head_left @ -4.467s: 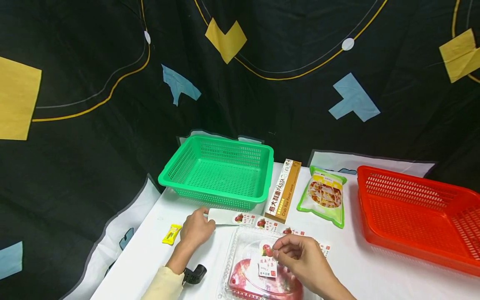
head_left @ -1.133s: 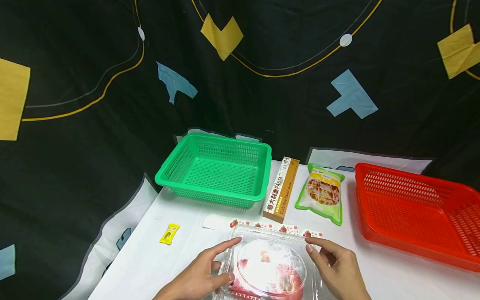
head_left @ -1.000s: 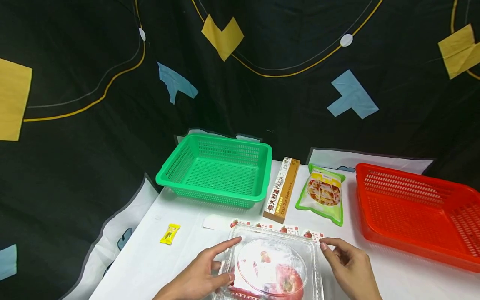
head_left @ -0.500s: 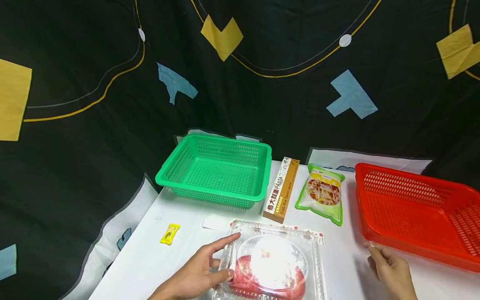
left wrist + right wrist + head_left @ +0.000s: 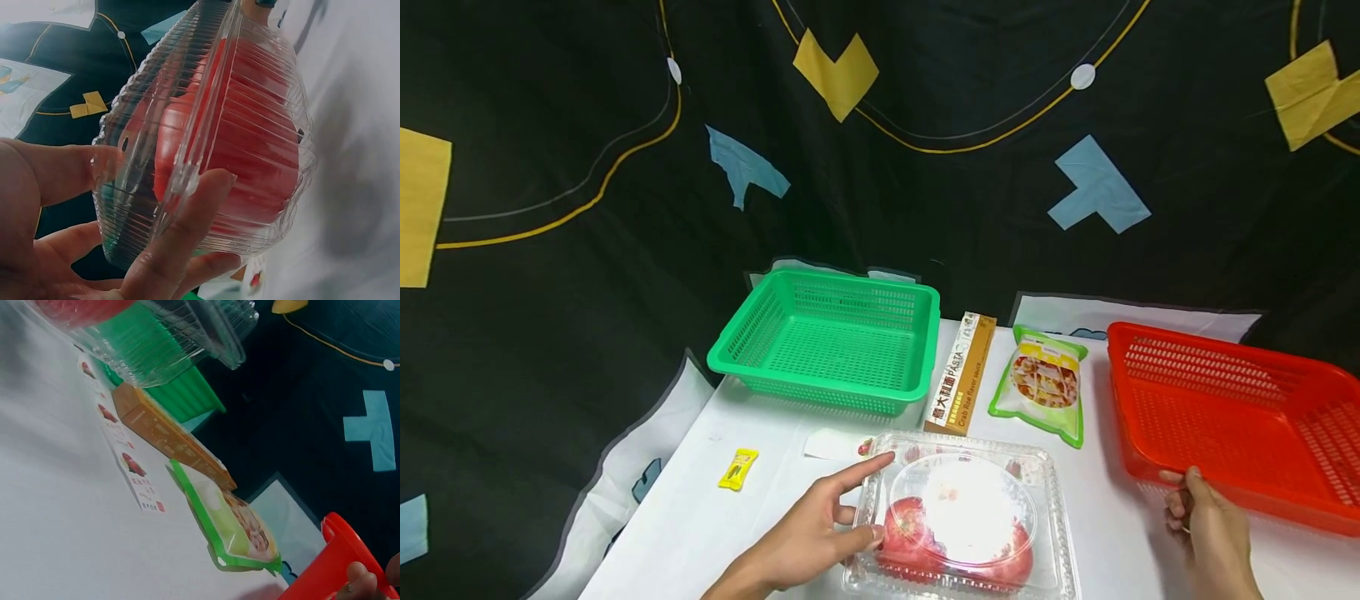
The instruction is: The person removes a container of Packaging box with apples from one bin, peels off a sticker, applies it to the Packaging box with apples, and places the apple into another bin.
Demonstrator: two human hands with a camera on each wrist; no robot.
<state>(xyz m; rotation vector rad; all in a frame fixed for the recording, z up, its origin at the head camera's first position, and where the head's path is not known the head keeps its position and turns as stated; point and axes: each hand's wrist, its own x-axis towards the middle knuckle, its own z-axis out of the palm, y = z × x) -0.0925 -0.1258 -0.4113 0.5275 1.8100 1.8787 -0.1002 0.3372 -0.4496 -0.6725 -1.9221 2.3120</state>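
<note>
My left hand (image 5: 816, 529) grips the left side of a clear plastic clamshell box (image 5: 1066, 542), thumb on the near side and index finger along the lid. Inside lie red apples (image 5: 910, 542). Glare covers much of the lid, where a small label (image 5: 949, 495) shows faintly. Both wrist views have the box raised and tilted above the table. At the right, my right hand (image 5: 1213, 533) pinches the near rim of the red basket (image 5: 1217, 417); its fingertips (image 5: 359, 584) show at that rim in the right wrist view.
Behind the box lies a strip of apple labels (image 5: 827, 444), partly covered in the head view. Further back stand a green basket (image 5: 850, 342), a pasta box (image 5: 962, 375) and a green-edged food bag (image 5: 1045, 383). A yellow wrapped sweet (image 5: 739, 469) lies at the left.
Earlier, my right hand held a label over the box; it then left the box and moved right to the red basket's rim. My left hand has lifted the box slightly and shifted it right.
</note>
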